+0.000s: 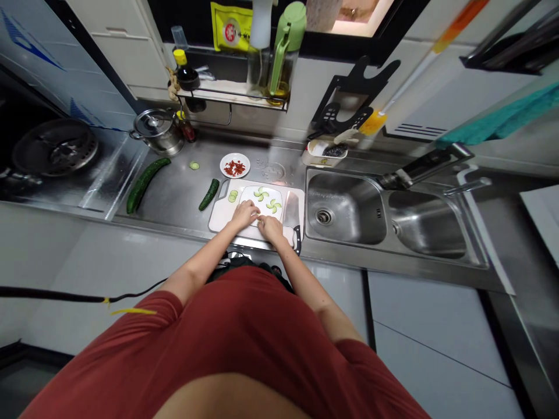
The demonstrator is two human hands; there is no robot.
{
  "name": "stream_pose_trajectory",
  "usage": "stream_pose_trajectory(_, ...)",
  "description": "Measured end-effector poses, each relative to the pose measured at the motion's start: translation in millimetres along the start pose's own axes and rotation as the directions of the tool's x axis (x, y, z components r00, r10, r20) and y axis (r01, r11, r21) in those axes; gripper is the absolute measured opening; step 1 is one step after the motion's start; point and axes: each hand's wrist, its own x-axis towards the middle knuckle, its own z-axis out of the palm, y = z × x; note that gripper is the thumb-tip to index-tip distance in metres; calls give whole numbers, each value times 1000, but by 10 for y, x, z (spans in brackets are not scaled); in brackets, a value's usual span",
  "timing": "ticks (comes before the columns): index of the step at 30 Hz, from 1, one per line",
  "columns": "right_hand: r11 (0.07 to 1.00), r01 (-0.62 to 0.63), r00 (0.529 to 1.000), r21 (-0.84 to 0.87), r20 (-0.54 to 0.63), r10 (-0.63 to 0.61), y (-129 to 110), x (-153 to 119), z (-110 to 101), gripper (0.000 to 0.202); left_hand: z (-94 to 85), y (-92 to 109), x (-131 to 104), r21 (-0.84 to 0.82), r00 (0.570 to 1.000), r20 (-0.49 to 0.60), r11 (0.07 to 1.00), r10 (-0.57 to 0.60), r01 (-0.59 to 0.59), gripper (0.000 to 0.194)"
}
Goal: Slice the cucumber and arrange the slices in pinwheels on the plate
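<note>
My left hand point(246, 215) and my right hand point(270, 227) meet over the near edge of a white plate point(248, 190), fingers bent and drawn together. Whatever is between the fingertips is too small to make out. Two pinwheel shapes of cucumber slices point(273, 205) lie on the plate's far and right parts. The plate rests on a pale cutting board point(217, 220). Left of the plate, a few cucumber slices point(233, 195) sit on the board. A broad knife point(292, 208) lies along its right side, its handle towards me.
A cut cucumber point(209, 194), a longer whole one point(146, 185) and a cucumber end point(194, 166) lie left on the steel counter. Behind the board stands a dish of chopped red pieces point(234, 156). A double sink point(349, 235) adjoins the right; a lidded pot point(158, 131) stands back left.
</note>
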Motion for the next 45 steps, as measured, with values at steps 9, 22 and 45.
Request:
stream_pose_trajectory(9, 997, -39, 996, 69, -82, 45, -27, -108, 21, 40, 9, 27, -9, 19, 1000, -2, 1000, -23, 23, 23)
stream_pose_trajectory(22, 958, -5, 974, 286, -217, 70, 66, -133, 72, 41, 41, 38, -73, -140, 980, -162, 986, -112, 90, 23)
stream_pose_trajectory(45, 804, 75, 880, 590, -418, 225, 442, -492, 58, 44, -211, -579, -2, -70, 747, -296, 794, -595, 604, 33)
